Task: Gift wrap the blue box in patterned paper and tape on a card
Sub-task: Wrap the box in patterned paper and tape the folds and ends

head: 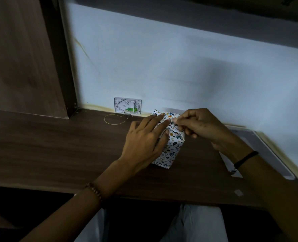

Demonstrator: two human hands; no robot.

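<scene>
I see wrapped box [171, 145] centre frame on desk [57, 145]; card [127, 107] behind-left against wall [162, 67]; thread loop [116, 124] before card.

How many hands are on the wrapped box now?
2. The left hand lies flat on the wrapped box; the right hand pinches its paper at the far top edge.

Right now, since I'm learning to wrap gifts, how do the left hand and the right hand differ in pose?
The left hand lies with fingers straight and spread, pressing on the wrapped box; the right hand has curled fingers pinching at the box's top. The left wrist wears a bead bracelet, the right wrist a black band. Both hands touch the box.
</scene>
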